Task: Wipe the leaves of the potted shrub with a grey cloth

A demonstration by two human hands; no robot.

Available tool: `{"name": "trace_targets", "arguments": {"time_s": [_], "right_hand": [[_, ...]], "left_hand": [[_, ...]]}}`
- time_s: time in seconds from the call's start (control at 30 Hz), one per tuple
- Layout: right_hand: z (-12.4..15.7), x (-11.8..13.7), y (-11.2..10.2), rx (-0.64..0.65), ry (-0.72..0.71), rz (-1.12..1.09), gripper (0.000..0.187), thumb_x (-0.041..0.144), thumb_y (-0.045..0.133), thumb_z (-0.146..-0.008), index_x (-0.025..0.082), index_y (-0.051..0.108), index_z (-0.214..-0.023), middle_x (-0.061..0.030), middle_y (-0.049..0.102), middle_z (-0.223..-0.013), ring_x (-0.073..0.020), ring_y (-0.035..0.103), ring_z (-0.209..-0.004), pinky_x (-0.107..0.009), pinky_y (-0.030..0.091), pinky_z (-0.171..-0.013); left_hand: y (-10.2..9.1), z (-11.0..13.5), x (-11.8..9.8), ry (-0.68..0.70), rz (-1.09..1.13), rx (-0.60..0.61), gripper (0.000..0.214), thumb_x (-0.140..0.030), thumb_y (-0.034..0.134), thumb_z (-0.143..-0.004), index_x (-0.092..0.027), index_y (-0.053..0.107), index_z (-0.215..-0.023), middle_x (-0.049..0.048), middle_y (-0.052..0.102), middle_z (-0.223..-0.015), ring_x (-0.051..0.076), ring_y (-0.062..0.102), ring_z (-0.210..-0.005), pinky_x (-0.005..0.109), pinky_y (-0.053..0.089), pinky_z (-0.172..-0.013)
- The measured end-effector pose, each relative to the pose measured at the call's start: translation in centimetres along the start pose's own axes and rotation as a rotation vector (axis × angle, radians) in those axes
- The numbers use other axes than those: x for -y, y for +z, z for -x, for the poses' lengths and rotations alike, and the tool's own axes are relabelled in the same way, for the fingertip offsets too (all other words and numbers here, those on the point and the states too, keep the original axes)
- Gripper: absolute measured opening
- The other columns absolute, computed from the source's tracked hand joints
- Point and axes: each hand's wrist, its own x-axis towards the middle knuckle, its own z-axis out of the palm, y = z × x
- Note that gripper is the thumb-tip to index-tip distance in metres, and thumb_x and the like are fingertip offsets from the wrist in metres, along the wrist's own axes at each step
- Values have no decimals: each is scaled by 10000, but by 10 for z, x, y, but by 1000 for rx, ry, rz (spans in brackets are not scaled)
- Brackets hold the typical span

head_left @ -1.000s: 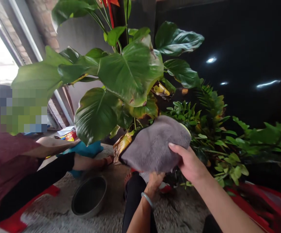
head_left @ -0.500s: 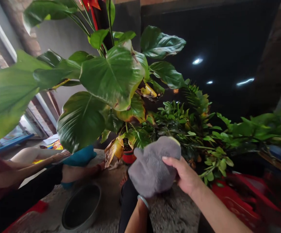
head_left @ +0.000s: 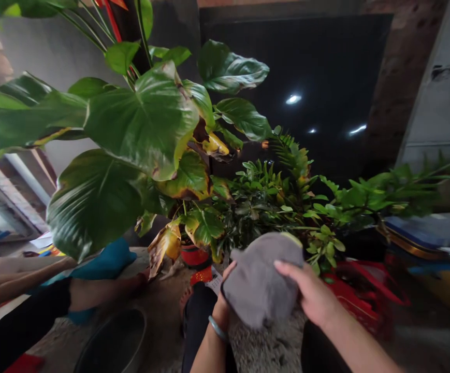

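A fuzzy grey cloth (head_left: 261, 282) with a yellow strip at its upper right edge is held up in front of me, between both hands. On its right side my right hand (head_left: 310, 290) is closed, thumb pressed on the front face and the other fingers hidden behind. My left hand (head_left: 222, 300), with a pale bangle at the wrist, grips the left edge; most of its fingers are out of sight behind the cloth. Just beyond the cloth are the leaves of low green plants (head_left: 263, 207).
A large-leaved plant (head_left: 139, 119) in a red pot (head_left: 196, 255) rises ahead on the left. A dark basin (head_left: 112, 342) stands on the ground at lower left, near another person's leg (head_left: 104, 292). To the right are a red basket (head_left: 359, 298) and a blue-topped container (head_left: 422, 230).
My view has turned to the right, so the plants sit further left. The left hand's thumb now shows at the cloth's left edge, where the cloth hid it before.
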Motion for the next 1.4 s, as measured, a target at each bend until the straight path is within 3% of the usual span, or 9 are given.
{"name": "trace_targets", "arguments": {"time_s": [0.17,0.3,0.4,0.53,0.7,0.83,1.03,1.27,1.4], "right_hand": [[-38,50,-12,-264,-232,-260,286,180,776,-550,221,700,-823,-7,755,-739,-252,688,-808,-374,546,-749],[-36,-2,-38,-389,150,-196,131,235,737,-632,222,674,-747,-22,730,-624,-269,698,-728,-411,551,-678],[-10,-42,-51,-299,278,-108,161,292,769,-583,186,679,-665,-65,728,-618,-287,700,-697,-389,542,-647],[5,-16,-52,-212,25,-179,294,279,819,-498,164,716,-749,-61,748,-701,-266,697,-743,-347,547,-690],[-27,61,-54,-451,-436,-314,308,189,792,-545,222,692,-835,22,752,-769,-184,684,-811,-289,544,-771],[-33,29,-62,-488,-76,-303,230,156,745,-596,233,676,-802,19,728,-639,-221,694,-685,-398,573,-716],[18,-56,-74,-384,360,-218,143,251,766,-592,185,678,-683,-76,729,-617,-285,705,-659,-409,578,-651],[-20,61,-65,-401,-381,-442,299,159,703,-642,235,696,-931,11,759,-848,-187,683,-866,-283,566,-744],[-47,57,-56,-367,-173,-446,219,113,647,-709,239,674,-887,15,746,-749,-201,692,-801,-373,572,-766]], "left_hand": [[21,2,-7,-41,64,147,452,-446,824,-483,-178,720,-832,123,666,-927,233,597,-762,310,504,-581],[20,3,-14,-76,48,206,511,-448,838,-466,-164,714,-873,53,623,-708,179,569,-674,282,491,-586],[17,3,-13,-132,37,246,529,-453,837,-468,-152,708,-883,23,594,-582,163,559,-577,281,475,-566],[20,4,-14,-137,109,219,510,-410,864,-427,-166,719,-850,33,628,-642,152,565,-575,276,483,-574],[25,7,-17,-108,158,148,553,-387,886,-383,-170,734,-869,90,679,-885,151,581,-608,281,501,-545],[24,7,-17,-112,124,124,526,-373,887,-370,-166,739,-830,86,676,-839,156,589,-617,262,495,-518],[19,6,-19,-122,94,115,548,-383,889,-358,-133,732,-820,77,664,-748,154,589,-612,254,491,-521],[21,5,-13,-115,53,154,505,-396,869,-403,-145,729,-817,74,654,-754,159,583,-634,254,485,-533],[19,5,-10,-122,50,148,476,-377,864,-410,-162,721,-810,81,666,-801,163,584,-643,261,487,-535]]}}
